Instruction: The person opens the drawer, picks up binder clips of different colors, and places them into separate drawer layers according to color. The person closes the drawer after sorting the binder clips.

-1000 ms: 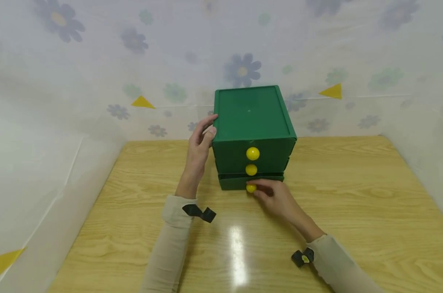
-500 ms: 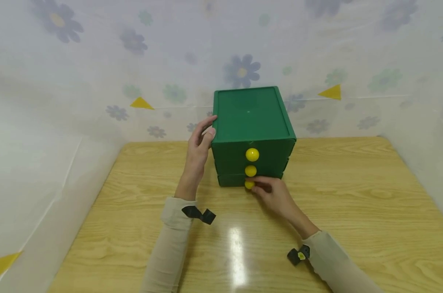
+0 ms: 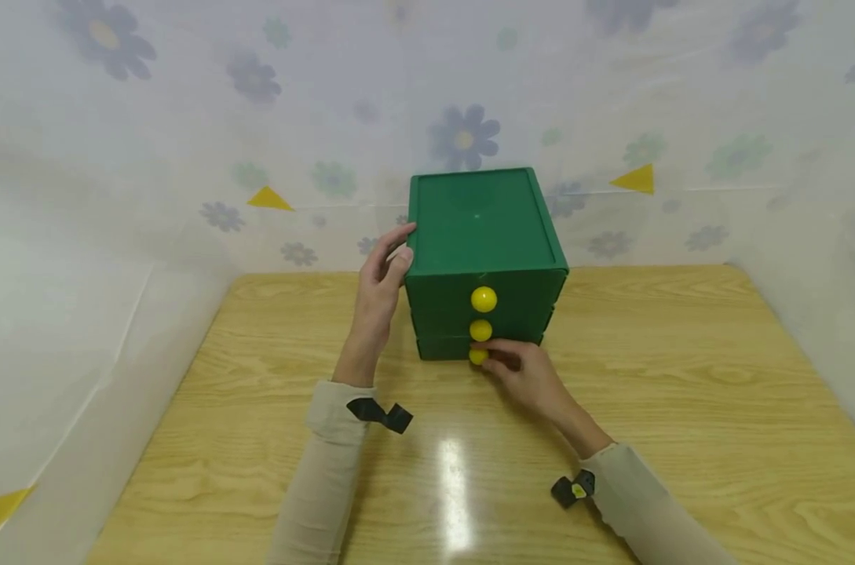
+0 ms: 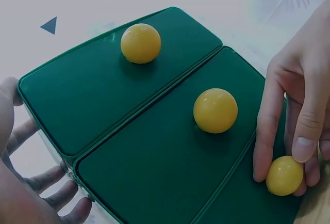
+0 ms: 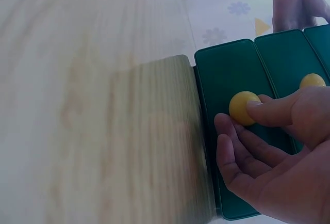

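A green box of three stacked drawers (image 3: 484, 220) stands on the table, each drawer front bearing a round yellow knob. All three fronts sit flush. My right hand (image 3: 536, 380) pinches the bottom yellow knob (image 4: 285, 176) between thumb and fingers. Along the box's left side rests my left hand (image 3: 379, 302), its fingers extended and touching the wall near the top edge. The middle knob (image 4: 215, 111) and the top knob (image 4: 141, 43) are untouched. What the drawers contain is hidden.
The wooden table (image 3: 681, 392) extends on both sides of the box and in front of it. Behind hangs a pale flowered sheet (image 3: 356, 94) with yellow triangles (image 3: 635, 179). A dark strap device (image 3: 381, 413) sits at the left cuff.
The bottom drawer stood slightly out one second ago; my right hand has pushed it in, level with the others. My left hand has stayed on the box's side.
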